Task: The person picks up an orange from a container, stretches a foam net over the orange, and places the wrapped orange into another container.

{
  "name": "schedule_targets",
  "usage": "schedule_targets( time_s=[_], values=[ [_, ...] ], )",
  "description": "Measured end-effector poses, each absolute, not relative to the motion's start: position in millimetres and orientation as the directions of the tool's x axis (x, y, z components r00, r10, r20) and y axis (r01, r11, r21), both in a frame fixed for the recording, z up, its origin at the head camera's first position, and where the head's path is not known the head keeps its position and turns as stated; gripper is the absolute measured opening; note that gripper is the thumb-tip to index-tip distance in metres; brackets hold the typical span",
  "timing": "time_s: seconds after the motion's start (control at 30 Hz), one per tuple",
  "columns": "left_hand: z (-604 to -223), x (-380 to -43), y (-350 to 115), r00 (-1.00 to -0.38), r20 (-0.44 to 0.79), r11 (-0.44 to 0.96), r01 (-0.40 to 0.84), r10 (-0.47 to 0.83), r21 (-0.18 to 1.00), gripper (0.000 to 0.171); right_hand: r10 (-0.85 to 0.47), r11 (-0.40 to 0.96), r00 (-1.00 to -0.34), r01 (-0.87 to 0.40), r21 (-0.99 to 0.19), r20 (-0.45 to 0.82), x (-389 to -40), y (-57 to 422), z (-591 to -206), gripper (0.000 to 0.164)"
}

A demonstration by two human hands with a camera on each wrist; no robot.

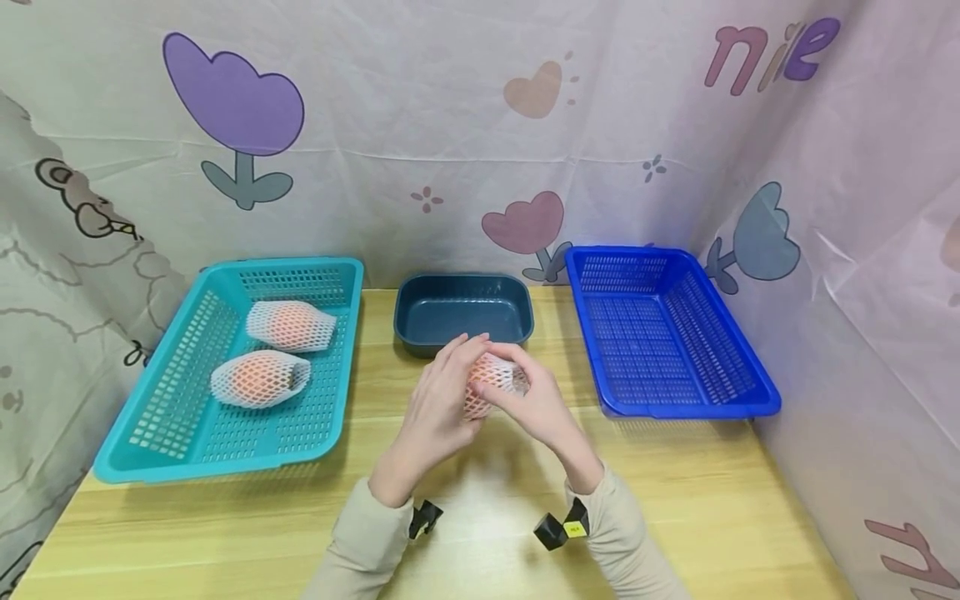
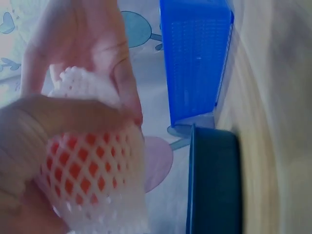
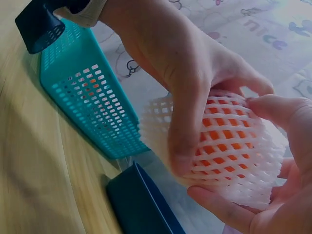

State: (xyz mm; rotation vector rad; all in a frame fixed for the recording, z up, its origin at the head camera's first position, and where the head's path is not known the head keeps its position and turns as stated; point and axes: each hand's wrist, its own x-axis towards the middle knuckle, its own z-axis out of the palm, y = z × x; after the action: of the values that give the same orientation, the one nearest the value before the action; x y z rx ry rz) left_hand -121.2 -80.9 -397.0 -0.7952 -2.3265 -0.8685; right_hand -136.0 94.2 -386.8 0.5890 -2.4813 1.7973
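Observation:
Both hands hold a round orange-red fruit in a white foam net sleeve (image 1: 491, 390) above the table, just in front of a dark teal basin. My left hand (image 1: 438, 404) grips it from the left, with its thumb across the net in the left wrist view. From the other side my right hand (image 1: 542, 407) grips the netted end with thumb and fingers. The right wrist view shows orange-red skin through the mesh of the foam net (image 3: 229, 141); the exact kind of fruit is hidden. Two more netted fruits (image 1: 291, 325) lie in the turquoise basket (image 1: 347, 350) at left.
Behind the hands stands the dark teal basin (image 1: 420, 335). A blue basket (image 1: 588, 350) with nothing in it sits at the right. All stand on a wooden table (image 1: 480, 533), with a patterned cloth (image 1: 390, 108) hanging behind and at the sides.

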Motion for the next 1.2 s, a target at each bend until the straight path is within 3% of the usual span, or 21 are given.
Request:
schedule_targets(
  time_s=[0.1,0.17,0.33,0.47,0.57,0.8,1.2],
  values=[
    [-392.5,-122.1,-86.0,-0.663,0.663,0.555,0.716,0.348,0.423,0.1,-0.294,0.158,-0.923,-0.301,-0.941,0.246,-137.9,97.0,-387.3,0.046],
    [-389.4,-121.9,-90.2,-0.679,0.661,0.501,0.713,0.32,0.49,0.1,-0.302,0.078,-0.92,-0.284,-0.956,0.249,-138.6,98.8,-386.2,0.044],
    [-383.4,-118.4,-100.0,-0.837,0.518,0.285,0.546,0.175,0.788,0.09,-0.308,-0.087,-0.912,-0.255,-0.963,0.269,-139.1,102.8,-379.8,0.044],
    [-379.7,-116.0,-104.2,-0.919,0.347,0.025,0.358,0.184,0.934,0.076,-0.299,-0.121,-0.91,-0.262,-0.957,0.287,-138.4,105.1,-374.1,0.044],
    [-378.0,-115.8,-104.7,-0.921,0.319,-0.074,0.31,0.222,0.948,0.068,-0.302,-0.128,-0.906,-0.27,-0.954,0.297,-137.2,105.9,-370.6,0.044],
    [-374.3,-115.0,-105.7,-0.889,0.428,-0.078,0.42,0.165,0.904,0.054,-0.326,-0.174,-0.889,-0.279,-0.944,0.323,-134.8,107.5,-365.3,0.048],
    [-367.9,-109.5,-107.9,-0.873,0.464,-0.182,0.437,0.151,0.881,0.054,-0.37,-0.178,-0.889,-0.218,-0.96,0.271,-132.4,111.8,-357.7,0.06]
  ],
)
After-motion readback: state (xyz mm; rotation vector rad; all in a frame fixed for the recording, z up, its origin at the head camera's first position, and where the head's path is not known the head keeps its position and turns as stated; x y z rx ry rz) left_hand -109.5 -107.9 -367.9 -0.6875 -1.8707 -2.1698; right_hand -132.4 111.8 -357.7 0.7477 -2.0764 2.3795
